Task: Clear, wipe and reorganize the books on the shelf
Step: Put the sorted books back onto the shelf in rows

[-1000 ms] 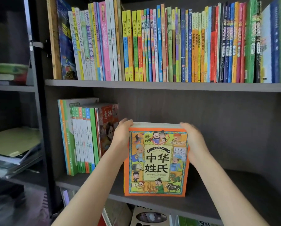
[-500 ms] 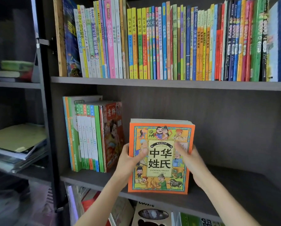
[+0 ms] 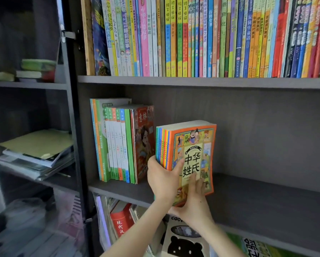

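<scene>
Single head-worn view, close, facing forward onto the bookshelf [image 3: 201, 82]

The left hand [image 3: 162, 180] and right hand [image 3: 194, 207] are bare, as are both forearms [image 3: 136, 230]
</scene>
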A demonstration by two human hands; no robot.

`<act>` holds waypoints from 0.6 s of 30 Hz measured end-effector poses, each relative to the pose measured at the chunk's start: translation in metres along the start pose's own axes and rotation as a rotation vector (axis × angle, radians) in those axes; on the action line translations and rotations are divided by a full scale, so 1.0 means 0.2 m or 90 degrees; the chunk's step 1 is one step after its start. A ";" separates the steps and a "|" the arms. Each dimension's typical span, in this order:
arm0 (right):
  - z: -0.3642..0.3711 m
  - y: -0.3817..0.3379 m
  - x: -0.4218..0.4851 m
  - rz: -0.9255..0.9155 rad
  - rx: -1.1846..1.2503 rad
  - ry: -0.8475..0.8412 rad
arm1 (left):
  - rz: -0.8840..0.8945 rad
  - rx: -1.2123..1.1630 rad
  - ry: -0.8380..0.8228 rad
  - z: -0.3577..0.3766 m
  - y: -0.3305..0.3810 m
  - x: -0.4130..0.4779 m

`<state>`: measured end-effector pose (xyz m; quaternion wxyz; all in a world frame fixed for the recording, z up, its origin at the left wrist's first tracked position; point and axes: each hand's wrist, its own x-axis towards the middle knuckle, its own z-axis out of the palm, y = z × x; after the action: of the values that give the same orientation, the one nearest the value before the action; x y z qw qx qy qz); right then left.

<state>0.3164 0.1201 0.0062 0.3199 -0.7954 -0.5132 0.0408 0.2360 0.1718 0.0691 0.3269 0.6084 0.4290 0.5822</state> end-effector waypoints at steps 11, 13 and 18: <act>0.11 -0.15 0.26 -0.050 0.104 -0.136 | -0.116 -0.004 0.176 0.03 -0.05 0.20; 0.17 -0.16 0.30 -0.078 0.108 -0.141 | -0.091 0.012 0.183 0.02 -0.07 0.22; 0.33 -0.23 0.40 -0.117 0.165 -0.108 | -0.028 0.107 0.126 -0.05 -0.11 0.33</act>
<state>0.2915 0.2310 0.0011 0.3780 -0.6909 -0.5991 0.1442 0.2198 0.2398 0.0788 0.2436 0.5634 0.5196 0.5944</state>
